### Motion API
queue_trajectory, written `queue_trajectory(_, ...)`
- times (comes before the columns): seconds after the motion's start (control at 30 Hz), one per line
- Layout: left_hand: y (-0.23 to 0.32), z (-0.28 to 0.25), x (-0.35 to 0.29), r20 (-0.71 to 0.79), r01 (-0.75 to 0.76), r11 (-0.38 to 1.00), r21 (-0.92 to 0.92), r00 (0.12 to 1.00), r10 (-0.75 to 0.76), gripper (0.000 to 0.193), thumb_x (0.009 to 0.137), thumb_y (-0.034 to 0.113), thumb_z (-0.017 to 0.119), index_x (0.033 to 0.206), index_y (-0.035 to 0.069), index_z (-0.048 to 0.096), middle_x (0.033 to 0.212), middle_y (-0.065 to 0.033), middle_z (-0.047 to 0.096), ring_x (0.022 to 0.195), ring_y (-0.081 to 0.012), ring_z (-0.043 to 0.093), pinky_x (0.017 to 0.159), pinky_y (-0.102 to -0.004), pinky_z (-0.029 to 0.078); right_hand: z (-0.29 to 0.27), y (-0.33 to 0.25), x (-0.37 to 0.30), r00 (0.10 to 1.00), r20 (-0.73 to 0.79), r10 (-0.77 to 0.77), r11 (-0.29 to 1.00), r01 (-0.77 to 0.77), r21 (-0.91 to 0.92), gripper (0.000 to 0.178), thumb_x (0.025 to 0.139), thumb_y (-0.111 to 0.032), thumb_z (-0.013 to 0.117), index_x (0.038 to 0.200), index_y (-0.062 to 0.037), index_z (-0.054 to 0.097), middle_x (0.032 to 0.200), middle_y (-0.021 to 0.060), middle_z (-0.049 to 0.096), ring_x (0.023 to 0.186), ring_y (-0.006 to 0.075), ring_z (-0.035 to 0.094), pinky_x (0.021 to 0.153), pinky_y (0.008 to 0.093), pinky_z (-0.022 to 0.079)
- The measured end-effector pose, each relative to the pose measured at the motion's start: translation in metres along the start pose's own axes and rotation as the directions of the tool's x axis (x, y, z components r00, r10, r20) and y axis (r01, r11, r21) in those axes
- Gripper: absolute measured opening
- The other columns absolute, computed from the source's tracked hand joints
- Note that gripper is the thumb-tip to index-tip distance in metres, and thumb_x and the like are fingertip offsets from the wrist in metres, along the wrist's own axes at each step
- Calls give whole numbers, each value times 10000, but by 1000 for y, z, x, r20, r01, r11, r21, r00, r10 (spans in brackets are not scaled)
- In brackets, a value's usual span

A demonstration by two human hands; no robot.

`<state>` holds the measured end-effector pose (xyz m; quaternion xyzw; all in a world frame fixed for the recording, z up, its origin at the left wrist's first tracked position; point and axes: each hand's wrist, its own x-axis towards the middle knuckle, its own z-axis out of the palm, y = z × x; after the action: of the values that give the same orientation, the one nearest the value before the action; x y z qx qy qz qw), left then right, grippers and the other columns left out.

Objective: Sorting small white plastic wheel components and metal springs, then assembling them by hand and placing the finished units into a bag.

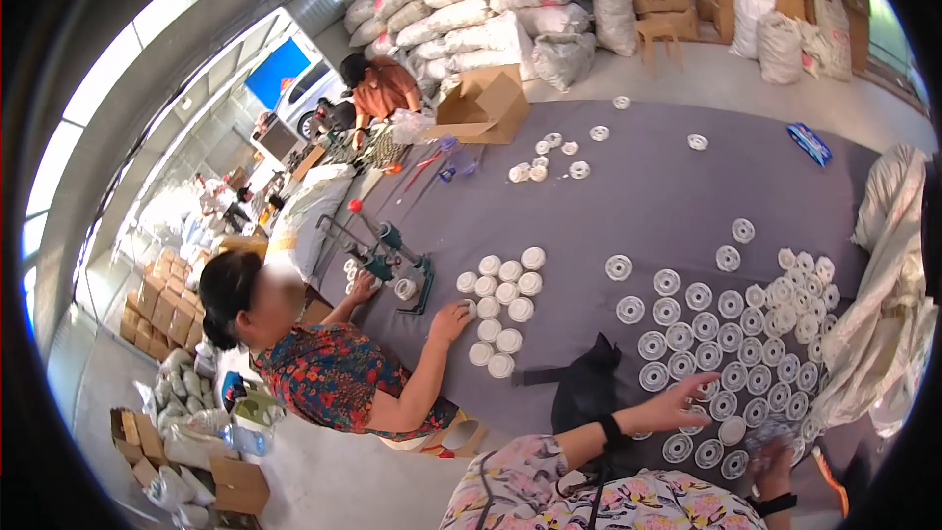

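My left hand (672, 408) reaches over the near part of the table, fingers stretched out and nothing in them. Below and around it lie rows of round white plastic parts with ringed centres (680, 337). One part with a plain white top (732, 431) sits among them, between my two hands. My right hand (773, 463) is at the near right edge of these parts, its fingers curled at something clear and shiny that I cannot make out. A black, cat-like shape (587, 388) is on the table left of my left hand.
Across the grey-covered table (628, 206), a co-worker (334, 373) touches white round caps (505, 292) beside a green hand press (397, 260). An open carton (481, 108) and loose white parts (540, 162) lie farther back. A pale sack (883, 304) drapes over the right edge.
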<state>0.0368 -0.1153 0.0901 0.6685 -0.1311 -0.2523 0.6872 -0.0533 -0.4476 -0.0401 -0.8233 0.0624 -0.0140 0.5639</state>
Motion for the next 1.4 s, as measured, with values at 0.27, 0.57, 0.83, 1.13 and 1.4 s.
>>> queue_trajectory(0.27,-62,34,17,-146,-87,989,116,984,104,433,798,203,647,1171,42,499,1220,-94,475,1079,-172,487,894,-310,408,111,-120,21,775,552,307,710,-573,409,371,894,-423,343,1111,-149,469,959,-12,555,748,95,539,488,213,382)
queue_trajectory(0.57,-64,21,15,-21,59,977,-205,998,-65,249,841,155,584,1049,21,559,951,-59,607,888,-116,555,790,-269,453,87,-147,29,583,772,254,868,-490,84,446,674,90,545,1078,-44,412,853,-6,424,732,64,427,581,202,380)
queue_trajectory(0.83,-51,46,39,-397,-81,827,-556,900,-178,271,869,187,579,1088,38,520,926,-4,559,828,-56,514,739,-210,425,87,-104,54,381,921,-78,128,-912,389,440,883,-404,471,1183,-84,451,1001,30,576,877,131,547,717,290,433)
queue_trajectory(1.13,-34,43,36,-425,-246,966,78,868,256,322,830,118,597,1132,55,507,956,-49,554,905,-110,524,791,-255,424,103,-144,42,407,832,377,210,-912,351,490,901,-511,346,1195,-143,482,1052,7,581,923,165,549,809,350,430)
queue_trajectory(1.4,-22,5,57,-484,-161,870,-466,869,-99,229,862,71,553,1083,41,503,964,-84,603,753,-131,606,622,-232,484,108,-132,66,669,648,364,31,-704,709,442,892,-476,350,1173,-186,530,943,18,632,622,123,538,476,259,404)
